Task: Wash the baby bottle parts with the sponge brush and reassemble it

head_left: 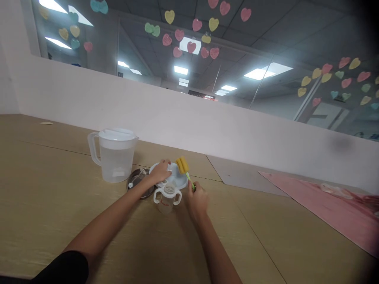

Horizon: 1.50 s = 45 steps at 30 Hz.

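My right hand is closed around the green handle of a bottle brush, whose yellow sponge head points up over a pale plate. Over the left part of this plate is my left hand, its thumb and fingers apart; a small clear spot shows near the fingertips, too small to name. Just in front of the plate stands a clear baby bottle with two white side handles, upright and without a cap. Left of it, partly behind my left forearm, a dark round dish holds small clear and white parts.
A clear pitcher with a white lid and liquid inside stands at the left on the wooden table. To the right lies a pink mat with a clear packet on it. A white wall rises behind the table.
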{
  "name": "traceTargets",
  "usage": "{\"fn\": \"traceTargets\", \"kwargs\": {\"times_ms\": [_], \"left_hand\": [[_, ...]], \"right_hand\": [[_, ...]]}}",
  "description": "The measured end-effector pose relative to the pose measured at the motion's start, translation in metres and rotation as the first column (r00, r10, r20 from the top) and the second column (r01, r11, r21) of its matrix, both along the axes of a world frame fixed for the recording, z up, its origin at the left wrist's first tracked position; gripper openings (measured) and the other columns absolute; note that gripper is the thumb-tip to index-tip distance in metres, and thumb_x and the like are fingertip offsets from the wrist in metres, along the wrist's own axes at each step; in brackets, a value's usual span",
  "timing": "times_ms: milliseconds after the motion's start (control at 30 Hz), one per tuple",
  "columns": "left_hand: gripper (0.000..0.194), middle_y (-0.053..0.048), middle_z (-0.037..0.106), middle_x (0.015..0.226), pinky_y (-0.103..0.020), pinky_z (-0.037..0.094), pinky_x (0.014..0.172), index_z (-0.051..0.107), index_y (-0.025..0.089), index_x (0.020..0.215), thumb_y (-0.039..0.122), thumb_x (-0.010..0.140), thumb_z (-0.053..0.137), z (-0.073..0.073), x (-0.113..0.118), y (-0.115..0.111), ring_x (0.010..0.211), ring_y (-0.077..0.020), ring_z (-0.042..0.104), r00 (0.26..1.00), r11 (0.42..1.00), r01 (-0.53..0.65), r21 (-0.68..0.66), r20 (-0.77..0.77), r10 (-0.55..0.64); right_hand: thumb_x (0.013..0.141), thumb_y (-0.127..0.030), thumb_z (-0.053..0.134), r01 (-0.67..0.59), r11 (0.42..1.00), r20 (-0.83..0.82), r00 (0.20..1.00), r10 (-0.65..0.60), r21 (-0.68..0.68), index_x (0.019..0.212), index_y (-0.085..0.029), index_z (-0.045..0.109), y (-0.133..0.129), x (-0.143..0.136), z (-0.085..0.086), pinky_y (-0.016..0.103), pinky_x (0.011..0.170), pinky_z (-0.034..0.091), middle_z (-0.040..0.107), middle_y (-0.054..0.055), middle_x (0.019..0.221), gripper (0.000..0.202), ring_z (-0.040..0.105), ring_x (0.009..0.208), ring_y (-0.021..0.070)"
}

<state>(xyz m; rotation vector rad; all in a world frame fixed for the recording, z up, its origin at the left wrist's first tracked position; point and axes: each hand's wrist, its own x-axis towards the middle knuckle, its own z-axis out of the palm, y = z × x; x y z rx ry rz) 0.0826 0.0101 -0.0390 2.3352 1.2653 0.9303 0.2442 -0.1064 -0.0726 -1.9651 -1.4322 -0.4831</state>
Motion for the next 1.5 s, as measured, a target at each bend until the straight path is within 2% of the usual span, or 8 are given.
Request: {"fn": "traceTargets", "kwargs": {"times_ms": [167,367,767,1000,1100,1200,1333,1500], "left_hand": [[0.033,-0.008,0.06,0.112,-0.029,0.044,0.089,0.053,0.014,0.11,0.025,0.086,0.034,0.037,-0.013,-0.002,0.101,-0.0173,0.056,0.973,0.999,-0.005,0.048,0.232,-0.006],[0.041,-0.007,0.065,0.102,-0.028,0.046,0.082,0.06,0.013,0.108,0.037,0.09,0.032,0.063,-0.016,-0.029,0.089,-0.0176,0.058,0.845,0.981,0.188,0.042,0.502,-0.183],[0.048,-0.006,0.06,0.121,-0.028,0.045,0.09,0.056,0.022,0.124,0.041,0.08,0.059,0.087,-0.042,-0.05,0.11,-0.0209,0.055,0.767,0.75,0.628,-0.209,0.332,-0.55],[0.048,-0.006,0.061,0.121,-0.027,0.044,0.09,0.055,0.019,0.124,0.046,0.084,0.05,0.097,-0.068,-0.045,0.108,-0.0194,0.057,0.908,0.915,0.394,-0.081,0.188,-0.375],[0.045,-0.007,0.054,0.131,-0.029,0.04,0.097,0.051,0.019,0.127,0.038,0.086,0.047,0.089,-0.081,-0.027,0.117,-0.0207,0.051,0.989,0.986,0.144,0.081,0.021,-0.146],[0.047,-0.009,0.05,0.135,-0.029,0.034,0.103,0.049,0.017,0.128,0.023,0.081,0.05,0.075,-0.092,-0.007,0.124,-0.0219,0.045,0.956,0.993,-0.07,0.092,-0.277,0.093],[0.055,-0.012,0.062,0.12,-0.028,0.046,0.084,0.058,0.017,0.117,0.013,0.063,0.063,0.048,-0.094,0.013,0.106,-0.0258,0.06,0.893,0.987,-0.128,-0.102,-0.445,0.07],[0.078,-0.017,0.055,0.128,-0.027,0.047,0.08,0.04,0.015,0.134,0.015,0.061,0.066,0.023,-0.081,0.021,0.11,-0.0255,0.058,0.899,0.981,-0.099,-0.166,-0.438,0.016]], "right_hand": [[0.094,-0.052,0.026,0.037,0.994,-0.032,0.999,-0.033,0.107,0.074,-0.016,0.062,-0.001,0.0,0.001,0.025,0.049,0.016,0.062,0.005,0.06,0.055,0.045,0.047,0.0109],[0.097,-0.044,0.033,-0.199,0.923,0.229,0.965,0.126,0.331,0.074,-0.016,0.065,-0.002,-0.001,-0.005,0.023,0.053,0.027,0.06,0.004,0.057,0.048,0.052,0.054,0.0104],[0.101,-0.032,0.022,-0.33,0.917,0.441,0.874,0.205,0.226,0.076,-0.015,0.06,0.0,0.01,-0.013,0.023,0.051,0.028,0.056,0.002,0.053,0.048,0.05,0.047,0.0086],[0.101,-0.032,0.023,-0.341,0.914,0.455,0.864,0.214,0.218,0.07,-0.016,0.058,0.003,0.009,-0.012,0.023,0.048,0.024,0.057,0.001,0.053,0.049,0.048,0.045,0.007],[0.1,-0.034,0.02,-0.28,0.931,0.359,0.915,0.184,0.236,0.074,-0.015,0.061,0.003,0.009,-0.011,0.023,0.048,0.024,0.058,0.002,0.054,0.052,0.048,0.044,0.0073],[0.1,-0.036,0.018,-0.231,0.94,0.272,0.949,0.16,0.252,0.078,-0.015,0.063,0.002,0.01,-0.009,0.024,0.047,0.024,0.059,0.003,0.053,0.055,0.048,0.043,0.0084],[0.1,-0.039,0.02,-0.261,0.937,0.271,0.943,0.195,0.233,0.075,-0.015,0.062,0.0,0.008,-0.008,0.024,0.048,0.024,0.06,0.003,0.054,0.054,0.049,0.044,0.0087],[0.1,-0.04,0.023,-0.276,0.939,0.262,0.94,0.218,0.206,0.076,-0.015,0.061,-0.001,0.006,-0.009,0.024,0.049,0.025,0.062,0.003,0.058,0.051,0.05,0.047,0.0094]]}}
